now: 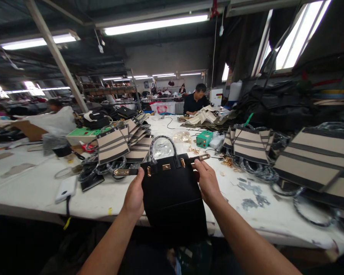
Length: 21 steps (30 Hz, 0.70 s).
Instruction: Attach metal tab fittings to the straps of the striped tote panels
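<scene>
A black handbag (173, 198) with gold fittings and a wrapped top handle (163, 138) is held upright at the table's front edge. My left hand (135, 193) grips its left upper side, the thumb on the strap (127, 172) that sticks out to the left with a gold end plate. On the other side my right hand (206, 179) is closed on the bag's right upper edge, at the base of the right strap (202, 157). The fingers behind the bag are mostly hidden.
Beige and black bag pieces (113, 144) are stacked left, more (250, 147) right. A green box (204, 139), gold hardware (229, 162) and grey pieces (252, 194) lie on the white table (172, 121). A white phone-like object (66, 188) is at left. A person (195, 100) sits at the far end.
</scene>
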Motion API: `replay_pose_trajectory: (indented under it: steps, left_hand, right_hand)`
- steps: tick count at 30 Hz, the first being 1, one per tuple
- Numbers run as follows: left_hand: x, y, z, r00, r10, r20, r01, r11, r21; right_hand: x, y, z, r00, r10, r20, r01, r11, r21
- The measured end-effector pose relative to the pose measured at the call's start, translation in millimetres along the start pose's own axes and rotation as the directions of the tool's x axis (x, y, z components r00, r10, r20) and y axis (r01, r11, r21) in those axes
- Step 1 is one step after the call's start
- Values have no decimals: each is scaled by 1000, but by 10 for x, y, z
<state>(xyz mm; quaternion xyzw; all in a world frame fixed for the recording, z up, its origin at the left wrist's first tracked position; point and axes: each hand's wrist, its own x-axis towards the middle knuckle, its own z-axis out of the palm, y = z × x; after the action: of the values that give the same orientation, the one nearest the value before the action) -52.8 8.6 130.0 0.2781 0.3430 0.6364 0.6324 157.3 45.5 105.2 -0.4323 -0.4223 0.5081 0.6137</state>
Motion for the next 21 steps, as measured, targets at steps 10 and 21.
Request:
replay_pose_trajectory:
  steps: [10, 21]
  left_hand:
    - [-280, -369, -379, 932, -297, 208, 338, 919, -202]
    - [-588, -776, -594, 931, -333, 147, 360, 901, -242]
  right_hand:
    - [-118, 170, -331, 831, -555, 50, 423, 571, -704]
    - [-519, 232, -383, 956, 8, 294, 284, 234, -930]
